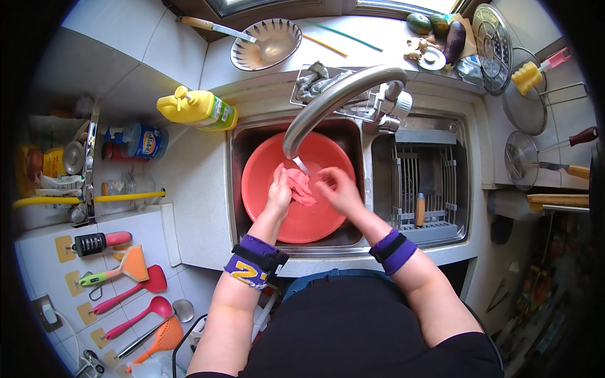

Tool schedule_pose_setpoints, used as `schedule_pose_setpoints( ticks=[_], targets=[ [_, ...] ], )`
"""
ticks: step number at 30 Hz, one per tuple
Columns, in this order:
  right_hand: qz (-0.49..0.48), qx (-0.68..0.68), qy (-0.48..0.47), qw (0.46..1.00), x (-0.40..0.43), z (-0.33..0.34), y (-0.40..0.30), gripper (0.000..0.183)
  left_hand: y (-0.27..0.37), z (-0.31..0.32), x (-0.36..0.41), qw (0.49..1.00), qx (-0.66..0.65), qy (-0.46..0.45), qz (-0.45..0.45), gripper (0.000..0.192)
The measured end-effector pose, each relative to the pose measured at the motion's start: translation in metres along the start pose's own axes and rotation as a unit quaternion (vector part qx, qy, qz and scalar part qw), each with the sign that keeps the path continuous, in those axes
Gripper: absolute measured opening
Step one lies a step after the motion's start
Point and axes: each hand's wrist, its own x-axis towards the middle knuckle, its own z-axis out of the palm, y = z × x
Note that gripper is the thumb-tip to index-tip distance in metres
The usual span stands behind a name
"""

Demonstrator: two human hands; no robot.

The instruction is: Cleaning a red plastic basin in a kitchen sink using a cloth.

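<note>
A round red plastic basin stands in the left sink bowl, beneath the curved metal faucet, from which water runs. Over the basin, my left hand holds one side of a wet pink cloth against its palm and thumb. Just right of the cloth is my right hand, its fingers curled and apart, with nothing plainly held in it. The fingertips of that hand are partly blurred.
A yellow pump bottle lies left of the sink. A patterned bowl and several vegetables rest on the back ledge. The right sink bowl holds a metal drying rack. Behind the faucet sits a wire basket with grey cloths.
</note>
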Motion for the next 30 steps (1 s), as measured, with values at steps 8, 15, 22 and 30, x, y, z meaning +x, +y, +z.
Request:
schedule_pose_setpoints(
  ticks=[8,15,22,30],
  targets=[
    [-0.001,0.053,0.010,0.999,0.028,-0.006,0.005,0.026,0.004,0.010,0.010,0.986,0.159,0.018,0.038,0.046],
    [0.123,0.073,0.002,0.990,0.060,-0.002,-0.010,0.027,-0.009,-0.006,0.021,0.954,0.258,-0.077,0.135,0.046],
    [0.097,0.119,-0.029,0.988,0.053,0.005,-0.002,0.037,-0.003,-0.008,0.008,0.983,0.111,-0.089,0.120,0.046],
    [-0.059,-0.092,0.038,0.993,0.027,-0.003,-0.004,0.052,-0.011,-0.016,0.032,0.809,0.477,0.128,0.319,0.056]
  ],
)
